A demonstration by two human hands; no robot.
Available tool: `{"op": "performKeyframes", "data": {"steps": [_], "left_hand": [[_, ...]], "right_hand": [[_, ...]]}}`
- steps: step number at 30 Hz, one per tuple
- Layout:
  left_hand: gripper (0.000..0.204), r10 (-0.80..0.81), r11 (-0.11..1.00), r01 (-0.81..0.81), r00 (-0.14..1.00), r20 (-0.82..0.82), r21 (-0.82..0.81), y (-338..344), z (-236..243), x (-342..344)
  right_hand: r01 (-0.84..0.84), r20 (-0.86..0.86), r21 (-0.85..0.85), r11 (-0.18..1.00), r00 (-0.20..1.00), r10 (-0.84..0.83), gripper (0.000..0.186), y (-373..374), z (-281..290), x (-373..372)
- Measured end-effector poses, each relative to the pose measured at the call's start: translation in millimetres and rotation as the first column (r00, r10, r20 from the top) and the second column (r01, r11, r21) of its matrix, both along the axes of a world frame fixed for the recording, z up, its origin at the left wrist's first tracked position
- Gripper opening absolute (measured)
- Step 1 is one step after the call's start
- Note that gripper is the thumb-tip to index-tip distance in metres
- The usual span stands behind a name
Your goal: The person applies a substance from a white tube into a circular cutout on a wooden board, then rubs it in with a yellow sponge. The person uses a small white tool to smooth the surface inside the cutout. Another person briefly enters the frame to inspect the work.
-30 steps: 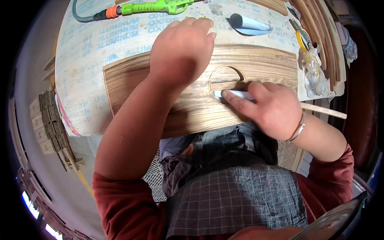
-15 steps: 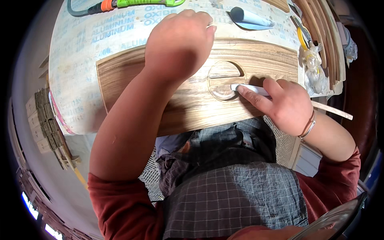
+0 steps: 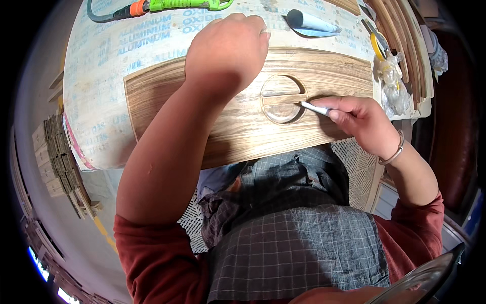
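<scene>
A striped brown wooden board lies on the paper-covered table, with a round recess crossed by a wooden bar. My right hand pinches a slim, white-faced stick; its tip meets the right end of the bar, at the recess's rim. Over the board's far edge, my left hand has its back turned up and its fingers curled. Whatever lies under those fingers is hidden.
Beyond the board are a rolled blue-grey sheet and a green-and-orange tool with a hose. Yellow-handled scissors, crumpled clear plastic and stacked wood strips line the right side. The printed table cover extends left.
The stick's tip has moved from inside the recess to the bar's right end, and my right hand has turned and re-gripped it. The board has shifted slightly; my left hand stays almost in place.
</scene>
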State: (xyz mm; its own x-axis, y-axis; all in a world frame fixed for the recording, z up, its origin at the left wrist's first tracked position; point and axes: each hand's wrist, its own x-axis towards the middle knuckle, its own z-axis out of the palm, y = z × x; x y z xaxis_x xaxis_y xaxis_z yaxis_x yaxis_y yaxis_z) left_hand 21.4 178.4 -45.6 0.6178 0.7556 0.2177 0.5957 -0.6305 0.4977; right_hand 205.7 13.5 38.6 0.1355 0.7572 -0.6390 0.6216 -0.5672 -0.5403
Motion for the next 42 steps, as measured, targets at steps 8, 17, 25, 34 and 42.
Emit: {"op": "performKeyframes", "data": {"steps": [8,17,25,34,42], "left_hand": [[0.026,-0.009,0.999,0.007,0.999,0.032,0.042,0.5,-3.5,-4.2],[0.025,-0.010,1.000,0.010,1.000,-0.006,-0.001,0.8,-1.3,-0.6],[0.022,-0.020,0.998,0.018,0.999,0.031,0.053,0.0,-1.4,0.8],[0.019,-0.061,0.996,0.054,0.993,0.102,0.075,-0.8,-7.7,-1.9],[0.025,-0.008,1.000,0.008,1.000,0.017,0.005,4.0,-3.1,1.8]], "right_hand": [[-0.125,0.042,0.244,0.962,0.992,0.118,0.028,0.9,-10.5,-18.8],[-0.098,-0.005,0.306,0.947,0.994,0.105,0.026,2.1,-26.5,-32.4],[0.175,-0.214,0.292,0.940,0.970,-0.114,0.026,14.8,-15.7,-19.0],[0.113,-0.080,-0.048,0.992,0.990,-0.116,0.027,-0.4,-3.2,-5.8],[0.039,-0.120,0.296,0.955,0.993,-0.003,0.024,2.0,-28.8,-29.0]]}}
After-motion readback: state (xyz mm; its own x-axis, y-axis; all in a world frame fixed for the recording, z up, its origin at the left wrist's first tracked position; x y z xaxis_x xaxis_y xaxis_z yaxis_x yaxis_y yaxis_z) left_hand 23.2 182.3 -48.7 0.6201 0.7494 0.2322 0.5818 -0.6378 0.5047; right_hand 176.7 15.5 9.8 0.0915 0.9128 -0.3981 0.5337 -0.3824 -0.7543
